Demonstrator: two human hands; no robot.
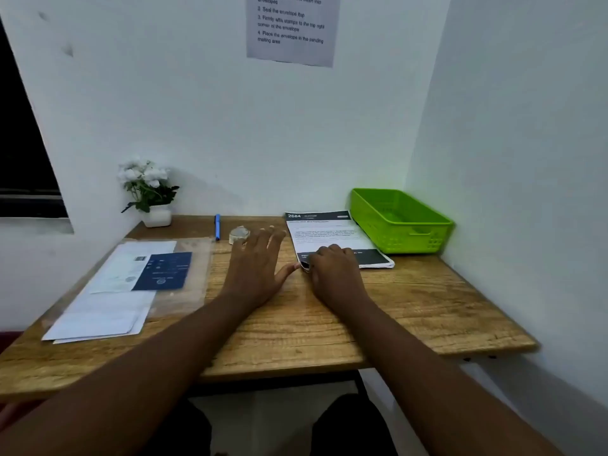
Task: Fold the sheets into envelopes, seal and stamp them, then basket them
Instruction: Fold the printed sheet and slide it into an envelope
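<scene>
Now — basket (399, 222) empty | left hand (255, 268) spread | right hand (332, 268) pinching sheets (329, 235)

The table (296, 324) is wood with wavy brown lines and a soft shine. The basket (399, 222) is bright green plastic with little holes, and the sheets (329, 233) are thin paper. The sleeve (194, 274) is clear, shiny plastic.

A wooden desk (329, 324) fills a white-walled corner, with what seems a dark window (23, 153) at left

"2684" on printed sheet (325, 236) header
</scene>
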